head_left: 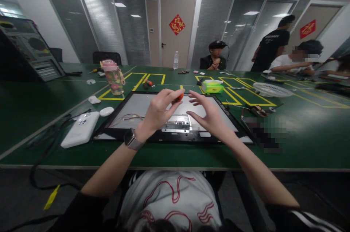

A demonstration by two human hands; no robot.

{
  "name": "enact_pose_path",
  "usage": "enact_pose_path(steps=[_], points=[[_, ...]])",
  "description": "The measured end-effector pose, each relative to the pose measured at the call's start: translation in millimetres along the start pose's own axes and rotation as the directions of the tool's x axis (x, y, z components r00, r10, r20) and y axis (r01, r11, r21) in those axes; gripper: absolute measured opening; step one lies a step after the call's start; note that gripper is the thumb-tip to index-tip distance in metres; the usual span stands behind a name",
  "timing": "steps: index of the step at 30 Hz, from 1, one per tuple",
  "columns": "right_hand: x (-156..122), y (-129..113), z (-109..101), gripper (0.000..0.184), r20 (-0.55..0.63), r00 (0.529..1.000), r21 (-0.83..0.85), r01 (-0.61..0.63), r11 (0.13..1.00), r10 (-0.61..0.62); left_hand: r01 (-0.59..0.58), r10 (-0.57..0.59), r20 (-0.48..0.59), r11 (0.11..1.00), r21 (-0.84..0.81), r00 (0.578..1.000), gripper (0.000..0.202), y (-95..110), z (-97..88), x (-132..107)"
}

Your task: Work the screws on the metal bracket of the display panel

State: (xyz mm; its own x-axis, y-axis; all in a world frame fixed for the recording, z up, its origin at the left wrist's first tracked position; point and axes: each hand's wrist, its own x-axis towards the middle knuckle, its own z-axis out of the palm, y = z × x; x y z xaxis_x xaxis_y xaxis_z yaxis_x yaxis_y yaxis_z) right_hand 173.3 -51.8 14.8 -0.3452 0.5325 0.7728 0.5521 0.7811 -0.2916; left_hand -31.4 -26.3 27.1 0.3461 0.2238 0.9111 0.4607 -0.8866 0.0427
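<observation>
Orange shows at the fingertips of the left hand, whose grip is closed on a small tool held above the black-framed panel; the panel lies flat on the green bench, with a metal bracket near its front edge. Just beside the tool, the right hand hovers over the same panel, its grip open with fingers spread and holding nothing. Left of the panel lie a white box and a mouse, behind it stand a bottle and a green tissue pack, and other people sit at the bench's far side.
</observation>
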Motion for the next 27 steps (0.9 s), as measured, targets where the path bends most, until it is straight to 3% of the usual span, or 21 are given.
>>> enact_pose_path(steps=[1, 5, 11, 14, 16, 18, 20, 23, 25, 26, 27], points=[[10.6, -1.3, 11.2, 0.062, 0.021, 0.999, 0.034, 0.031, 0.999, -0.032, -0.008, 0.008, 0.003, 0.999, -0.033, 1.0, 0.037, 2.9, 3.8, 3.4], [30.1, 3.0, 38.1, 0.053, -0.106, 0.994, 0.12, 0.034, 0.992, -0.021, 0.01, -0.017, -0.067, 0.994, -0.106, 0.998, 0.033, 2.1, 11.8, 9.7], [21.8, 13.4, 37.9, 0.042, -0.122, 0.992, 0.097, -0.005, 0.995, 0.017, 0.039, -0.04, -0.006, 0.985, -0.169, 0.999, 0.027, -6.2, 14.8, 7.4], [17.4, 18.3, 30.3, 0.052, -0.208, 0.971, 0.18, -0.081, 0.98, 0.119, 0.185, -0.187, 0.015, 0.958, -0.217, 0.982, 0.029, -17.5, 16.8, -0.2], [16.1, 21.7, 24.8, 0.06, -0.269, 0.936, 0.297, -0.145, 0.944, 0.228, 0.341, -0.333, 0.071, 0.919, -0.199, 0.94, 0.033, -32.9, 18.2, -9.8], [15.5, 25.5, 20.2, 0.06, -0.289, 0.902, 0.414, -0.184, 0.891, 0.321, 0.483, -0.446, 0.245, 0.868, -0.117, 0.861, 0.032, -52.7, 17.7, -21.2], [15.0, 29.5, 17.6, 0.059, -0.282, 0.88, 0.481, -0.215, 0.85, 0.382, 0.528, -0.47, 0.449, 0.849, -0.006, 0.76, 0.031, -72.6, 13.5, -31.4], [14.0, 35.1, 17.5, 0.058, -0.268, 0.854, 0.527, -0.256, 0.81, 0.445, 0.582, -0.492, 0.705, 0.801, 0.137, 0.511, 0.031, -92.5, -0.1, -39.8], [13.0, 37.4, 19.2, 0.057, -0.266, 0.845, 0.541, -0.267, 0.797, 0.464, 0.652, -0.467, 0.831, 0.737, 0.177, 0.301, 0.035, -97.3, -9.5, -41.1], [12.4, 37.8, 20.2, 0.056, -0.268, 0.842, 0.544, -0.268, 0.795, 0.468, 0.684, -0.444, 0.866, 0.706, 0.181, 0.229, 0.041, -97.8, -12.8, -41.2], [11.8, 37.8, 21.2, 0.056, -0.272, 0.84, 0.545, -0.268, 0.795, 0.47, 0.704, -0.438, 0.877, 0.686, 0.184, 0.198, 0.046, -97.4, -14.7, -41.2]])
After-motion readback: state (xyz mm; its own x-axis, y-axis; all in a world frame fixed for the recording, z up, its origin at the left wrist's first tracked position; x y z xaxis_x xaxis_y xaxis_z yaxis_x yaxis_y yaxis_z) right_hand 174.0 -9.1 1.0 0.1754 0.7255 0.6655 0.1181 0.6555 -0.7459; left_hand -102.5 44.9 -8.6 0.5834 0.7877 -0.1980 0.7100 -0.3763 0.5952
